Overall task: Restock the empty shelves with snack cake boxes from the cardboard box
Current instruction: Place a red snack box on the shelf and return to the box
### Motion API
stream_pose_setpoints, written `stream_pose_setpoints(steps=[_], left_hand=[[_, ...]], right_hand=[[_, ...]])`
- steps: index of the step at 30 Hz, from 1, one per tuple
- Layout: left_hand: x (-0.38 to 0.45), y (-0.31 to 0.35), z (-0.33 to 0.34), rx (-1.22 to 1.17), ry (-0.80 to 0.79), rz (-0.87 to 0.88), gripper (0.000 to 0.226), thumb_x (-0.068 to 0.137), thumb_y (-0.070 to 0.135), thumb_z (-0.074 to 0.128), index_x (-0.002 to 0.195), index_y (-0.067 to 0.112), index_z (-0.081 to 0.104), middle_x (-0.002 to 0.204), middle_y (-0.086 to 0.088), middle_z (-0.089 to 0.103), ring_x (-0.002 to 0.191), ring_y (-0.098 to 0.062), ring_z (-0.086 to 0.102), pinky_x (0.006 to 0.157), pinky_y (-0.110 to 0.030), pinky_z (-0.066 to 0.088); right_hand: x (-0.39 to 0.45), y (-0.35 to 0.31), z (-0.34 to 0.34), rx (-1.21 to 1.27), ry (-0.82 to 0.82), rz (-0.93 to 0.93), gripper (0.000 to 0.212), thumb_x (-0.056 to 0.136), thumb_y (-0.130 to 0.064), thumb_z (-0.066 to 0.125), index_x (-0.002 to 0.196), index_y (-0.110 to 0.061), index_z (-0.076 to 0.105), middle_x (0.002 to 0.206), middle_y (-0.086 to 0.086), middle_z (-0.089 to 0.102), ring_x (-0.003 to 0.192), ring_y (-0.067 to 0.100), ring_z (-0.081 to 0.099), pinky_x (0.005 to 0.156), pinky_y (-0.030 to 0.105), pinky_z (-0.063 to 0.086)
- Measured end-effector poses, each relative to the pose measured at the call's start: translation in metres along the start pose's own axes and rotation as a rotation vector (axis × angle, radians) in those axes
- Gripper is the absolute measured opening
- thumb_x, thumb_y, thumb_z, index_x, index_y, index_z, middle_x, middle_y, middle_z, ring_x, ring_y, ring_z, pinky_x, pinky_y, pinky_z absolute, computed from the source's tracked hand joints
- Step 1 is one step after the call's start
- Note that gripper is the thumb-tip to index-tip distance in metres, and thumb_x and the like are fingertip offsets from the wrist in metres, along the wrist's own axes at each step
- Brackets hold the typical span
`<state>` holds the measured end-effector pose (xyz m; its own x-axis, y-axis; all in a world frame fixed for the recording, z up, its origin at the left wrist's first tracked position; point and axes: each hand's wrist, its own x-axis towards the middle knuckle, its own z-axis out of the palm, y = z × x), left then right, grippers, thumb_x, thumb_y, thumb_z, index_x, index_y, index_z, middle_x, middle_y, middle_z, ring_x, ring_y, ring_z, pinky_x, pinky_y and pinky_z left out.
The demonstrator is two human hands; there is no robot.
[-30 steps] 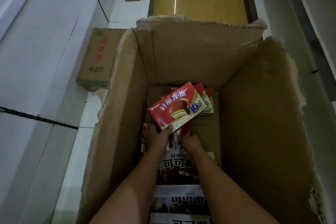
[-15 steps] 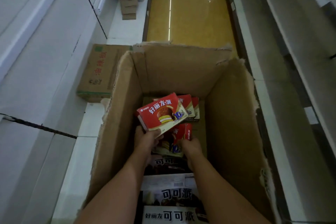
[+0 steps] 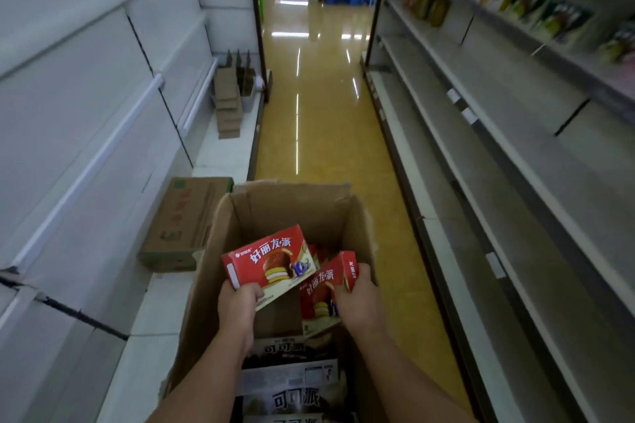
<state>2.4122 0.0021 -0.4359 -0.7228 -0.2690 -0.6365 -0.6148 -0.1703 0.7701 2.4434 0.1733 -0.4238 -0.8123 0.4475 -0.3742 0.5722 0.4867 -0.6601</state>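
Left hand (image 3: 239,300) gripping red snack box (image 3: 268,261) — right hand (image 3: 360,299) gripping another (image 3: 321,295), above cardboard box (image 3: 220,251)

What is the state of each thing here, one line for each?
Large brown cardboard box: open, partly filled.
Red snack cake box: lifted, gripped by left hand.
Second red snack cake box: tilted, gripped by right hand.
Small brown carton: closed, on left shelf base.
Grey right shelves: lower ones bare.

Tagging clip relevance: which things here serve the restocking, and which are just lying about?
Job: left hand gripping red snack cake box; right hand gripping second red box; open cardboard box; empty right shelves.
Lying about: closed carton; stacked small cartons.
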Motion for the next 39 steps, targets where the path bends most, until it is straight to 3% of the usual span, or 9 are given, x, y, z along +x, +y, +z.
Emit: stream_pose_setpoints(steps=[7, 9, 14, 19, 24, 29, 33, 35, 39], left_hand=[[-0.061, 0.031, 0.014, 0.114, 0.036, 0.174, 0.042, 0.073, 0.002, 0.063, 0.114, 0.014, 0.057, 0.101, -0.010, 0.066, 0.093, -0.031, 0.062, 0.089, -0.053, 0.051], [-0.080, 0.044, 0.022, 0.123, -0.051, 0.183, 0.040, 0.074, 0.000, 0.060, 0.112, 0.013, 0.057, 0.099, -0.010, 0.066, 0.090, -0.031, 0.063, 0.087, -0.051, 0.052], [-0.123, 0.067, 0.050, 0.161, -0.364, 0.184, 0.035, 0.081, -0.003, 0.050, 0.111, 0.015, 0.053, 0.102, -0.015, 0.065, 0.091, -0.033, 0.064, 0.075, -0.043, 0.055], [-0.161, 0.066, 0.079, 0.327, -0.643, 0.159, 0.032, 0.080, -0.001, 0.046, 0.109, 0.012, 0.053, 0.103, -0.024, 0.066, 0.093, -0.036, 0.064, 0.068, -0.038, 0.052], [-0.197, 0.032, 0.099, 0.446, -0.864, 0.050, 0.027, 0.090, 0.009, 0.042, 0.107, 0.000, 0.061, 0.103, -0.023, 0.069, 0.089, -0.029, 0.065, 0.070, -0.037, 0.055], [-0.243, -0.003, 0.120, 0.582, -1.154, -0.004, 0.063, 0.095, 0.060, 0.032, 0.104, 0.009, 0.068, 0.095, -0.013, 0.074, 0.096, -0.027, 0.067, 0.079, -0.037, 0.052], [-0.286, -0.036, 0.141, 0.746, -1.313, 0.043, 0.101, 0.059, 0.089, 0.052, 0.130, 0.018, 0.050, 0.111, -0.011, 0.070, 0.103, -0.028, 0.066, 0.076, -0.037, 0.056], [-0.313, -0.052, 0.146, 0.867, -1.389, 0.074, 0.097, 0.056, 0.078, 0.066, 0.130, 0.019, 0.046, 0.113, -0.010, 0.067, 0.104, -0.027, 0.063, 0.079, -0.036, 0.055], [-0.377, -0.085, 0.143, 1.057, -1.548, 0.042, 0.042, 0.085, 0.040, 0.066, 0.115, 0.011, 0.058, 0.103, -0.009, 0.070, 0.098, -0.022, 0.064, 0.086, -0.035, 0.052]], right_hand=[[-0.031, -0.008, -0.103, 0.364, 0.018, 0.027, 0.030, 0.091, -0.027, 0.059, 0.119, -0.016, 0.056, 0.094, 0.000, 0.067, 0.082, 0.015, 0.067, 0.076, 0.033, 0.055], [-0.043, -0.003, -0.128, 0.523, 0.008, 0.024, 0.022, 0.091, -0.021, 0.060, 0.111, -0.013, 0.059, 0.092, 0.003, 0.068, 0.078, 0.015, 0.067, 0.067, 0.028, 0.051], [-0.082, 0.017, -0.171, 0.832, 0.051, 0.081, 0.035, 0.085, -0.036, 0.067, 0.104, -0.007, 0.062, 0.093, 0.018, 0.073, 0.083, 0.034, 0.070, 0.086, 0.051, 0.054], [-0.118, 0.043, -0.195, 1.106, 0.143, 0.143, 0.040, 0.087, -0.040, 0.062, 0.099, -0.001, 0.066, 0.089, 0.021, 0.073, 0.078, 0.035, 0.070, 0.091, 0.054, 0.051], [-0.164, 0.083, -0.208, 1.246, 0.290, 0.224, 0.039, 0.091, -0.038, 0.057, 0.100, 0.000, 0.062, 0.078, 0.018, 0.073, 0.059, 0.029, 0.070, 0.057, 0.038, 0.059], [-0.226, 0.129, -0.222, 1.288, 0.482, 0.278, 0.040, 0.091, -0.036, 0.059, 0.108, -0.001, 0.060, 0.083, 0.019, 0.073, 0.060, 0.027, 0.070, 0.047, 0.033, 0.055], [-0.280, 0.163, -0.233, 1.211, 0.678, 0.303, 0.033, 0.092, -0.032, 0.060, 0.117, -0.011, 0.052, 0.096, 0.018, 0.072, 0.069, 0.027, 0.070, 0.064, 0.041, 0.060], [-0.312, 0.177, -0.236, 1.137, 0.731, 0.306, 0.024, 0.094, -0.032, 0.057, 0.112, -0.016, 0.053, 0.092, 0.014, 0.073, 0.071, 0.024, 0.070, 0.070, 0.040, 0.058], [-0.376, 0.205, -0.243, 0.979, 0.826, 0.326, 0.014, 0.097, -0.033, 0.051, 0.106, -0.023, 0.056, 0.086, 0.003, 0.073, 0.068, 0.014, 0.070, 0.063, 0.028, 0.050]])
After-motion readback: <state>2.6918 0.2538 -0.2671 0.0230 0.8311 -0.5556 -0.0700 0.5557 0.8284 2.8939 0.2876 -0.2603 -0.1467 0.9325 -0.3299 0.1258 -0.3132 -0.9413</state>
